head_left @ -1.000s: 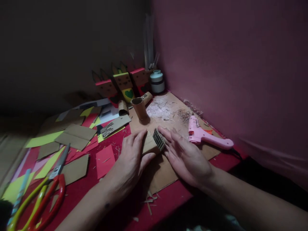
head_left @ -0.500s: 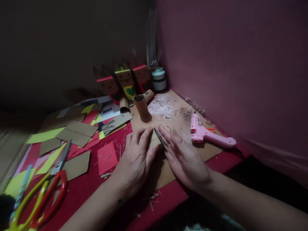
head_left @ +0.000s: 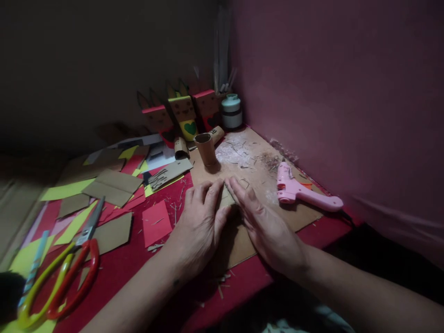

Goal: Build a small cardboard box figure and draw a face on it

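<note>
Perhaps the flat-palmed right hand (head_left: 274,236), if pressed unevenly, could crush the cardboard piece (head_left: 226,200) the left hand (head_left: 197,226) grips behind the desk's front edge (head_left: 251,282).

Cardboard (head_left: 226,199) tan; glue gun (head_left: 294,192) pink; tabletop (head_left: 118,270) red.

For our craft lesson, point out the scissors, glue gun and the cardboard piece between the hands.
Scissors (head_left: 84,237): head view, the metal blades.
Glue gun (head_left: 295,191): head view, the pink body.
Cardboard piece (head_left: 226,199): head view, its upper face.

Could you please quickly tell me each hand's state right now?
Left hand: holding the small cardboard piece.
Right hand: open, flat along its right side.
</note>
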Available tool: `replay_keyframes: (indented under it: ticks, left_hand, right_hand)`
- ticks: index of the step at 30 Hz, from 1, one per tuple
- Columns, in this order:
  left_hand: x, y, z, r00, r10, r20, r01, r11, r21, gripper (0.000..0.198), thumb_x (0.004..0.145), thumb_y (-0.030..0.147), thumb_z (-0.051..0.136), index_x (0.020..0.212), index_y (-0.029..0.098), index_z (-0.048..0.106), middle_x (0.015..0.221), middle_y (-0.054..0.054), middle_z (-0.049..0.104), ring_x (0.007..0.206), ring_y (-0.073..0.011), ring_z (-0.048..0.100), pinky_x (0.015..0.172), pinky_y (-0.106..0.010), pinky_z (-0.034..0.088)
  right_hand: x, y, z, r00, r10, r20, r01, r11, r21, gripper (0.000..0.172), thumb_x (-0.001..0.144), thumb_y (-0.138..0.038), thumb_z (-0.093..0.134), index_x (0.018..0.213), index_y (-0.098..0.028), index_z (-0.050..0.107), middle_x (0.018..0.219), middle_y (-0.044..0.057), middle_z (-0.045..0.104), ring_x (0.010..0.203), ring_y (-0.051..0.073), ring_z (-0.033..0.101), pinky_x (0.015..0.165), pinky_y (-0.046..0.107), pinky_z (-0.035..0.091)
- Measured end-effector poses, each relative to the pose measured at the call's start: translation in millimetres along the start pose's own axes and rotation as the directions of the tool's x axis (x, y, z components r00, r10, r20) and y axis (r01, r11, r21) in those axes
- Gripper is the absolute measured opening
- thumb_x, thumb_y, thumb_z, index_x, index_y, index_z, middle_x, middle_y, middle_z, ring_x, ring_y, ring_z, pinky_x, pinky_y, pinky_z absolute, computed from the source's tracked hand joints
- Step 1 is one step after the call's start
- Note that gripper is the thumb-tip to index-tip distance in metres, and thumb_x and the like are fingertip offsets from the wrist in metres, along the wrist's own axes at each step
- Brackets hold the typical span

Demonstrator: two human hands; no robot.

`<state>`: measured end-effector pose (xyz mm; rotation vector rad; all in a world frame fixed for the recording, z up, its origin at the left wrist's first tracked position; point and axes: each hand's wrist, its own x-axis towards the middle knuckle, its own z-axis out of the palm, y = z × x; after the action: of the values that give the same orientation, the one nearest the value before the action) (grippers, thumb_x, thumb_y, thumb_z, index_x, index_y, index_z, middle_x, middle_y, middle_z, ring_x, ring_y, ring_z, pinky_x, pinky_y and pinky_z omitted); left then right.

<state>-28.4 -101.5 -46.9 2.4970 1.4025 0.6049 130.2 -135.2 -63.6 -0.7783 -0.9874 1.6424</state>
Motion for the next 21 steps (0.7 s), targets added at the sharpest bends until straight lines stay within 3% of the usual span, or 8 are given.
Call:
replay_keyframes:
  ticks: [10, 21]
  left_hand:
    - [2.2, 2.1, -1.4, 1.0, 0.026, 0.01, -0.026, 0.999, -0.018, 0.052, 0.104, 0.039, 0.033, 0.146, 0.009, 0.043, 0.132, -0.018, 0.052, 0.116, -0.0324, 0.045, 0.105, -0.057, 0.043]
    - [4.4, 5.3, -2.4, 0.997, -0.035, 0.068, 0.037, 0.999, -0.029, 0.054, 0.103, 0.04, 0.035, 0.147, 0.009, 0.043, 0.136, -0.018, 0.048, 0.118, -0.0325, 0.043, 0.108, -0.055, 0.04]
  right_hand:
    - [-0.8, -0.6, 0.4, 1.0, -0.018, 0.018, 0.02, 0.997, -0.081, 0.076, 0.098, -0.069, 0.037, 0.16, -0.029, 0.019, 0.171, -0.003, 0.012, 0.158, 0.016, 0.003, 0.128, 0.04, 0.003]
    - [0.1, -0.3, -1.8, 1.0, -0.012, -0.002, 0.012, 1.0, 0.009, 0.065, 0.099, -0.068, 0.036, 0.155, -0.036, 0.036, 0.168, -0.004, 0.025, 0.158, 0.017, 0.007, 0.127, 0.045, 0.0]
